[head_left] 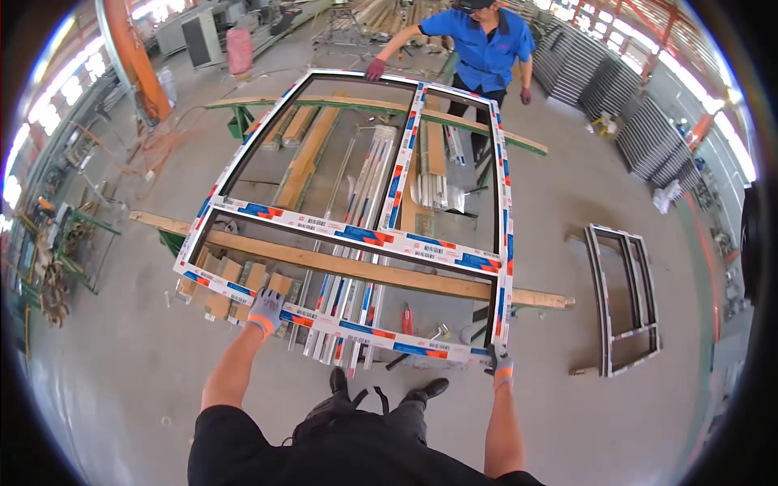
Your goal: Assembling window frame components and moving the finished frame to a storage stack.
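Observation:
A large window frame [365,235], wrapped in white, blue and red protective film, lies over two wooden-topped trestle beams. Its bars divide it into a wide near opening and two far ones. My left hand [266,313], in a grey glove with an orange cuff, grips the near rail left of its middle. At the near right corner my right hand [500,364], gloved the same way, is closed around the frame's edge. Across from me a co-worker in a blue shirt [486,49] rests one red-gloved hand [375,70] on the far rail.
The near wooden beam [348,263] and the far beam [356,104] cross under the frame. Below lie bundled metal profiles [377,174], wood-coloured lengths [308,162] and a red-handled tool [407,318]. A smaller frame [604,300] is on the floor at right; an orange column [136,61] rises at left.

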Motion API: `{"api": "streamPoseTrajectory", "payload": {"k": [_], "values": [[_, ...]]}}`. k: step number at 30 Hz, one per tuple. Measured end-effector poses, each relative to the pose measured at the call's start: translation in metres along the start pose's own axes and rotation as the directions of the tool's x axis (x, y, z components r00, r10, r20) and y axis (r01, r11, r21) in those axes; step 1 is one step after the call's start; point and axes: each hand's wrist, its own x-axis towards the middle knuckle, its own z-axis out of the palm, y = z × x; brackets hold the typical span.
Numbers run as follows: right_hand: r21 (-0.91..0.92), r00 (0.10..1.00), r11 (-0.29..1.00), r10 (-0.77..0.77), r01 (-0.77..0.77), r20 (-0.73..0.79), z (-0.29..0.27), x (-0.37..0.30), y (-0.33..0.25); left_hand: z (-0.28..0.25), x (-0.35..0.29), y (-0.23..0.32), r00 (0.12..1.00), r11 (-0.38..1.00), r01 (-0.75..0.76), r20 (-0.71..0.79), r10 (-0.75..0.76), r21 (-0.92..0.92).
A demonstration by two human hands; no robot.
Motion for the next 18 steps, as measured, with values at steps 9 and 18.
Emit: {"api": "streamPoseTrajectory", "payload": {"k": [9,18], "values": [[0.195,0.982,0.971,0.160,-0.138,-0.102,0.027,-0.106,0.046,-0.006,-0.008,-0.058,0.951,0.966,-0.222,0.188,0.244,-0.131],[0.290,0.957,0.941,0.230,-0.173,-0.178,-0.023,-0.226,0.123,-0.030,-0.015,-0.039,0.886,0.909,-0.416,0.217,0.409,-0.014]]}}
